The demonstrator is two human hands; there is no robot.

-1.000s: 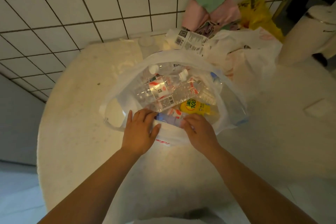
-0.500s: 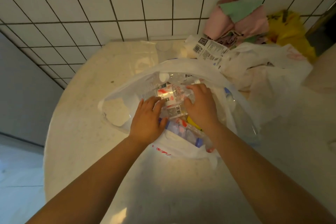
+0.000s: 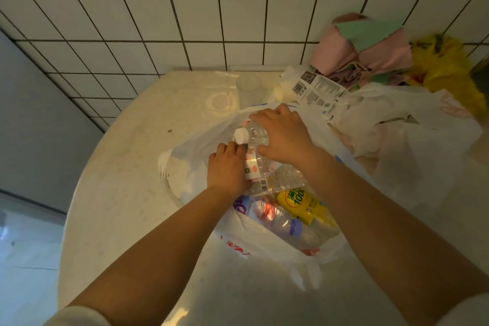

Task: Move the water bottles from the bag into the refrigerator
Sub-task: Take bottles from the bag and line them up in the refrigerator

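Observation:
An open white plastic bag (image 3: 267, 242) lies on the round pale table (image 3: 124, 201), holding several clear water bottles. My right hand (image 3: 284, 137) grips the shoulder of a clear white-capped bottle (image 3: 252, 136) at the bag's far side. My left hand (image 3: 227, 171) grips the labelled body of a bottle (image 3: 251, 169) just below it; whether both hands hold the same bottle I cannot tell. Nearer me in the bag lie a bottle with a purple cap (image 3: 280, 222) and a yellow-labelled bottle (image 3: 300, 202). No refrigerator is in view.
Crumpled white bags (image 3: 397, 124), a printed package (image 3: 315, 90), a clear cup (image 3: 248, 86), pink and green cloths (image 3: 367, 47) and a yellow bag (image 3: 444, 66) crowd the table's far right. A tiled wall (image 3: 185, 21) stands behind. Floor shows at the left.
Both hands went from the bag's near rim deeper into the bag and closed round bottles. The white-capped bottle has tilted up. The view has shifted left.

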